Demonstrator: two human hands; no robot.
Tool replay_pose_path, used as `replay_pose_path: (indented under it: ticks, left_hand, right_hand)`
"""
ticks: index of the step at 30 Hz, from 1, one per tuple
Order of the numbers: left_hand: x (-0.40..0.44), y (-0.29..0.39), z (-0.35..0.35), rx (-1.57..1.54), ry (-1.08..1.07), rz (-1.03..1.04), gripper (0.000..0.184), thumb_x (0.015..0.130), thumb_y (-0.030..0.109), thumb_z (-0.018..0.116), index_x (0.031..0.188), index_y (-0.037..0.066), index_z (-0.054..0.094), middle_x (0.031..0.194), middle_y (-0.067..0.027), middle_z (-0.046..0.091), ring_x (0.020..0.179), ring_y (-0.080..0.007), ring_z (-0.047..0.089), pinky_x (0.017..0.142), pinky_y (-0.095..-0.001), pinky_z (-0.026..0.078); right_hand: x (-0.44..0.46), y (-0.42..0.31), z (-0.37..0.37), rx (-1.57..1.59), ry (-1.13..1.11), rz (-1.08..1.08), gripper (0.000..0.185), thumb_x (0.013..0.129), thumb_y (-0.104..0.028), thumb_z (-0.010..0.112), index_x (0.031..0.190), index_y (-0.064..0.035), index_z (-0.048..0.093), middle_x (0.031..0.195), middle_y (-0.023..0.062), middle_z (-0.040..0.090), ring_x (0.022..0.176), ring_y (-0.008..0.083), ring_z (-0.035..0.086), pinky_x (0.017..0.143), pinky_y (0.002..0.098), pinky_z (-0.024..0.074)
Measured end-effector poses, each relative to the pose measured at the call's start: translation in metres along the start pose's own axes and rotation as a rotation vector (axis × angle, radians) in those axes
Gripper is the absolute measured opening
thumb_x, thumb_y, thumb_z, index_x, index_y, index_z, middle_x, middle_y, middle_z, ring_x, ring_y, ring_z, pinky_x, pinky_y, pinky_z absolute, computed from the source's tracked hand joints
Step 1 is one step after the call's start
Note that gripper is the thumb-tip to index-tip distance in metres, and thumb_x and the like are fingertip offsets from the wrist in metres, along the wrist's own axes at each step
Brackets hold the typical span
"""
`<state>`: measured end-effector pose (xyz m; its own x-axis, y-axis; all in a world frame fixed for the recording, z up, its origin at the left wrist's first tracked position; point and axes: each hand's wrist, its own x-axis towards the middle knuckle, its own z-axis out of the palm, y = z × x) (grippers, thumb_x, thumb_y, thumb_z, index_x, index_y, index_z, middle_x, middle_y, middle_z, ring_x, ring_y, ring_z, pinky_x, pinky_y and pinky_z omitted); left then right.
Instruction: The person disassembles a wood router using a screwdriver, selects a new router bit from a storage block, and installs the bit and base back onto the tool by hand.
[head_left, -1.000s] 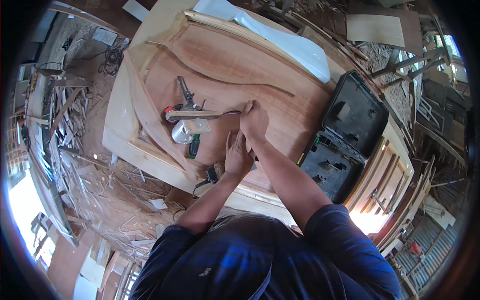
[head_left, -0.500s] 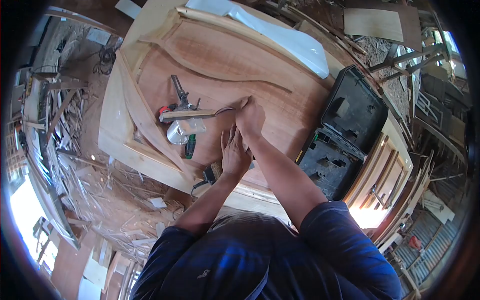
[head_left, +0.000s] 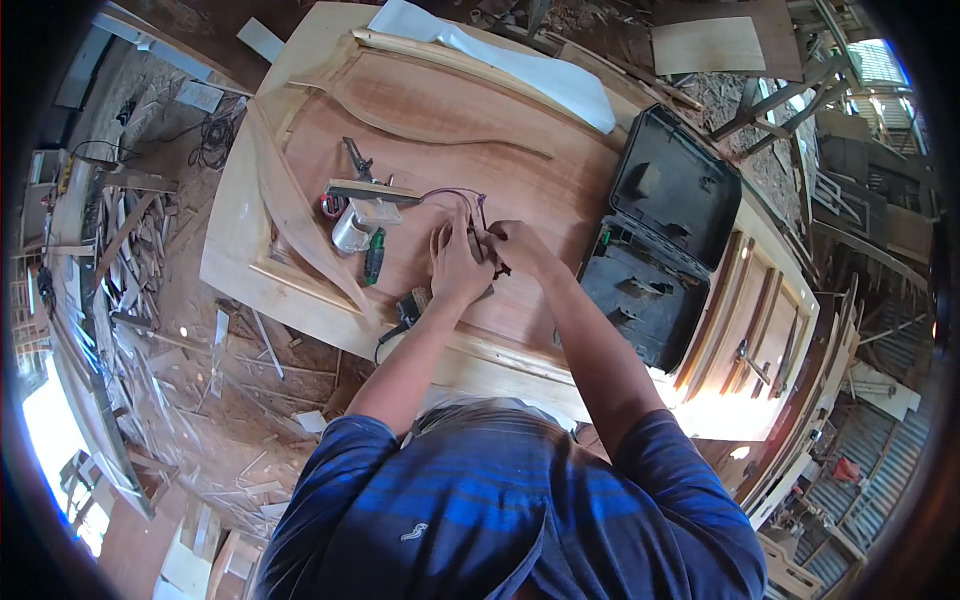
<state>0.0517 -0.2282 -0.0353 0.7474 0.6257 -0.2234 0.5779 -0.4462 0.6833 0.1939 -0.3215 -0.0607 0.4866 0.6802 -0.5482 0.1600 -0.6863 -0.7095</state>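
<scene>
My left hand (head_left: 460, 268) and my right hand (head_left: 518, 246) meet over the wooden panel (head_left: 570, 200), fingers closed around a small dark thing mostly hidden between them. A thin dark cord (head_left: 455, 190) loops up from there toward a wood strip (head_left: 372, 191) on the left. Left of my hands lie a metal clamp-like tool (head_left: 357, 160), a tape measure (head_left: 332, 206), a clear-and-silver cup-shaped piece (head_left: 352, 228) and a green-handled screwdriver (head_left: 374, 256). A corded power tool (head_left: 410, 308) sits partly behind my left forearm.
An open black tool case (head_left: 650, 290) lies to the right on the panel. A curved wood strip (head_left: 400, 132) and white sheet (head_left: 500, 62) lie at the far side. Wood scraps (head_left: 250, 400) litter the floor at left.
My right hand has come down and right, beside my left hand, and the cord loop now shows more fully. The whole view has shifted a little.
</scene>
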Motion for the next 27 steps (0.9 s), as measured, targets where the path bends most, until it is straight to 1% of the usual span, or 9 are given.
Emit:
replay_pose_path:
  ticks: [2,4,6,7,10,13,19,25,27]
  left_hand:
    - [0.000,-0.021,0.010,-0.069,0.042,0.092,0.090,0.094,0.019,0.063,0.170,0.006,0.017,0.157,-0.0242,0.052,0.150,-0.0423,0.041,0.131,-0.0543,0.018]
    - [0.004,-0.039,0.019,-0.099,0.081,0.165,0.087,0.094,0.017,0.060,0.170,0.005,0.019,0.156,-0.0241,0.052,0.150,-0.0426,0.041,0.130,-0.0550,0.018]
    - [0.003,-0.038,0.021,-0.043,0.037,0.089,0.083,0.095,0.016,0.058,0.169,0.004,0.021,0.155,-0.0241,0.052,0.150,-0.0422,0.040,0.130,-0.0557,0.019]
    - [0.004,-0.035,0.021,-0.019,0.018,0.052,0.081,0.096,0.016,0.056,0.169,0.004,0.023,0.155,-0.0240,0.052,0.150,-0.0420,0.040,0.130,-0.0561,0.019]
    - [0.002,-0.032,0.021,0.060,0.036,0.112,0.079,0.096,0.016,0.055,0.168,0.004,0.025,0.154,-0.0242,0.052,0.151,-0.0410,0.040,0.130,-0.0566,0.018]
    - [0.001,-0.026,0.016,0.045,-0.004,0.057,0.078,0.095,0.016,0.054,0.167,0.005,0.027,0.155,-0.0244,0.051,0.151,-0.0406,0.039,0.130,-0.0562,0.018]
    - [0.000,-0.019,0.009,0.064,0.017,0.059,0.077,0.095,0.015,0.054,0.166,0.005,0.029,0.155,-0.0236,0.052,0.152,-0.0404,0.039,0.130,-0.0563,0.019]
    - [0.000,-0.019,0.009,0.045,0.035,0.051,0.077,0.094,0.014,0.055,0.166,0.007,0.030,0.154,-0.0241,0.054,0.150,-0.0417,0.041,0.129,-0.0571,0.021]
    - [-0.001,-0.019,0.010,0.024,0.042,0.058,0.076,0.094,0.014,0.056,0.166,0.006,0.031,0.153,-0.0242,0.054,0.149,-0.0421,0.042,0.129,-0.0571,0.021]
  right_hand:
    - [-0.005,-0.001,-0.001,-0.197,0.117,-0.146,0.035,0.098,-0.033,0.071,0.099,0.0012,0.077,0.081,0.0157,0.077,0.073,0.0244,0.074,0.066,0.0425,0.0553]
    - [-0.022,-0.025,-0.017,-0.076,0.246,-0.156,0.032,0.098,-0.028,0.073,0.093,0.0033,0.074,0.074,0.0180,0.073,0.067,0.0269,0.071,0.064,0.0415,0.0542]
    - [-0.033,-0.037,-0.039,-0.054,0.304,-0.155,0.032,0.097,-0.027,0.074,0.091,0.0048,0.071,0.072,0.0197,0.071,0.064,0.0291,0.070,0.065,0.0411,0.0541]
    - [-0.039,-0.040,-0.045,-0.042,0.268,-0.155,0.035,0.097,-0.028,0.075,0.090,0.0057,0.069,0.073,0.0240,0.070,0.066,0.0375,0.070,0.068,0.0456,0.0556]
    - [-0.060,-0.044,-0.036,-0.298,0.326,-0.250,0.035,0.098,-0.029,0.073,0.091,0.0052,0.067,0.075,0.0256,0.071,0.071,0.0435,0.072,0.071,0.0510,0.0566]
    - [-0.071,-0.044,-0.015,-0.346,0.357,-0.253,0.034,0.100,-0.028,0.069,0.093,0.0044,0.065,0.078,0.0275,0.072,0.078,0.0488,0.071,0.074,0.0569,0.0554]
    - [-0.073,-0.039,0.006,-0.339,0.330,-0.260,0.034,0.102,-0.030,0.064,0.097,0.0042,0.063,0.081,0.0282,0.072,0.078,0.0502,0.070,0.074,0.0602,0.0537]
    - [-0.062,-0.034,0.016,-0.339,0.321,-0.276,0.029,0.101,-0.025,0.063,0.101,0.0039,0.063,0.082,0.0292,0.071,0.077,0.0510,0.069,0.075,0.0612,0.0532]
    - [-0.061,-0.036,0.013,-0.349,0.288,-0.299,0.031,0.098,-0.022,0.064,0.113,0.0047,0.064,0.083,0.0315,0.071,0.080,0.0519,0.069,0.078,0.0616,0.0539]
